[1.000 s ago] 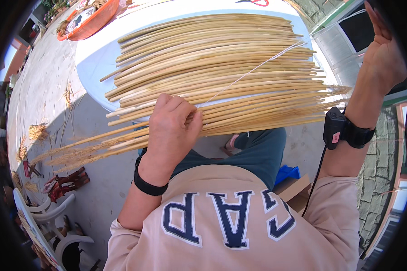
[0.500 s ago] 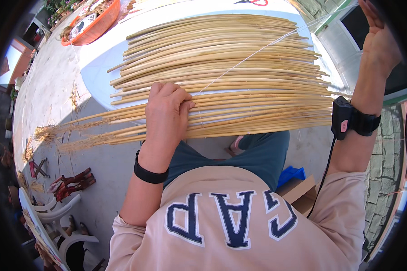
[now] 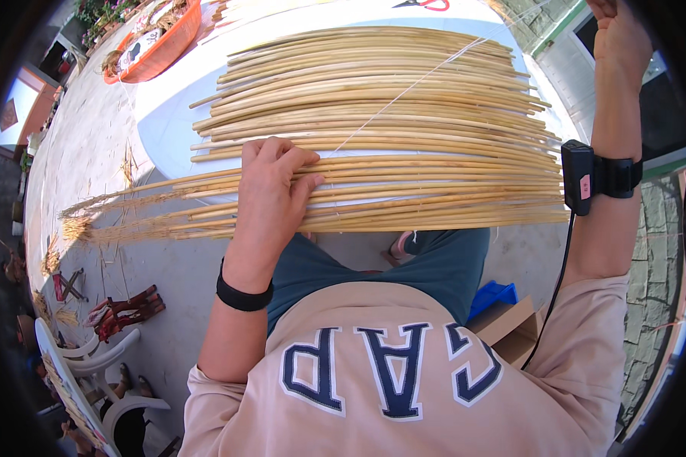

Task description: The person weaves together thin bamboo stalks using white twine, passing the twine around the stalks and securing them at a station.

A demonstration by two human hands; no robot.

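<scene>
A wide mat of pale yellow reed stalks (image 3: pixel 404 114) lies side by side across a white table (image 3: pixel 168 114). My left hand (image 3: pixel 270 190) presses flat on the nearest stalks, fingers spread over them near the table's front edge. A thin white string (image 3: pixel 411 87) runs from under that hand diagonally up to the right. My right hand (image 3: pixel 621 38) is raised at the upper right, fist closed, apparently pulling the string taut. A black device (image 3: pixel 578 177) is strapped to my right wrist.
An orange basin (image 3: pixel 160 42) stands at the table's far left. White plastic chairs (image 3: pixel 91 365) and red-handled tools (image 3: pixel 126 308) are on the concrete floor at lower left. A blue object (image 3: pixel 492 295) and a cardboard box (image 3: pixel 511 327) sit beside my right leg. A stone wall (image 3: pixel 655 251) rises on the right.
My left hand slid along the front stalks and flattened on them. The right hand rose higher toward the upper right, and the string drew straighter across the mat.
</scene>
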